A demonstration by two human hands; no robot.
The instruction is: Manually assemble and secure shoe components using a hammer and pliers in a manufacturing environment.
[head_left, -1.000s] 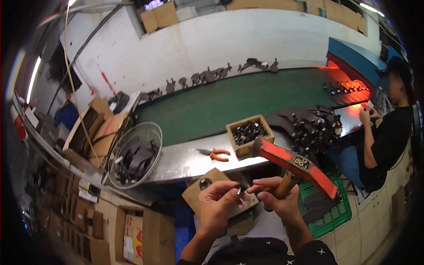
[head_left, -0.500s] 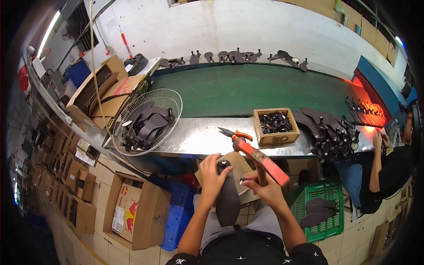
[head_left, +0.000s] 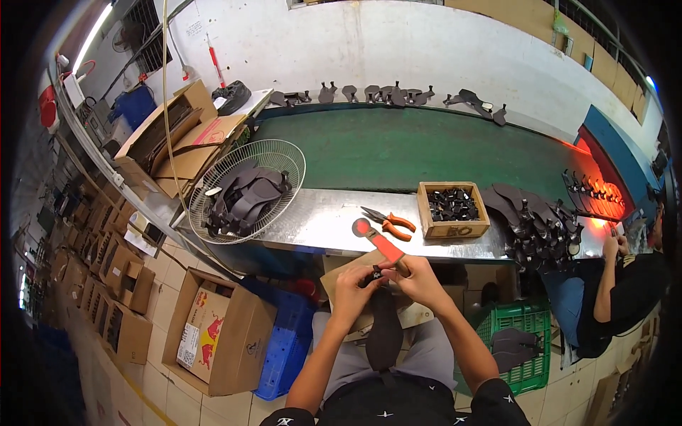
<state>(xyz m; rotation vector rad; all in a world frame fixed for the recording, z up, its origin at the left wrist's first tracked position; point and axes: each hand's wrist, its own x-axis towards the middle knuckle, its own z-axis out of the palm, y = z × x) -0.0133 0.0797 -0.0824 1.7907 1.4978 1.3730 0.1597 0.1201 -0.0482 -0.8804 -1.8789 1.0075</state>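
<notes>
In my lap a dark grey shoe sole [head_left: 384, 334] points its narrow end away from me. My left hand [head_left: 349, 292] is closed around that end, where a small black heel piece [head_left: 374, 274] shows between the fingers. My right hand [head_left: 420, 282] grips a hammer with a red head [head_left: 380, 243], and its thumb and fingertips meet the left hand's at the heel piece. Whether those fingertips also pinch a small part cannot be made out. Beneath the sole lies a tan board [head_left: 341, 278]. Orange-handled pliers [head_left: 389, 221] rest on the metal bench edge beyond my hands.
A wooden box [head_left: 455, 228] of small black parts stands right of the pliers, beside a pile of heeled soles [head_left: 529, 216]. At left, a wire basket [head_left: 302, 174] holds more soles. Behind runs a green conveyor belt [head_left: 426, 145]. A green crate [head_left: 543, 334] and a co-worker [head_left: 604, 284] are at right.
My right hand has moved left to meet my left hand at the sole's narrow end. The hammer head has swung left, baring the pliers' handles. The view has shifted slightly.
</notes>
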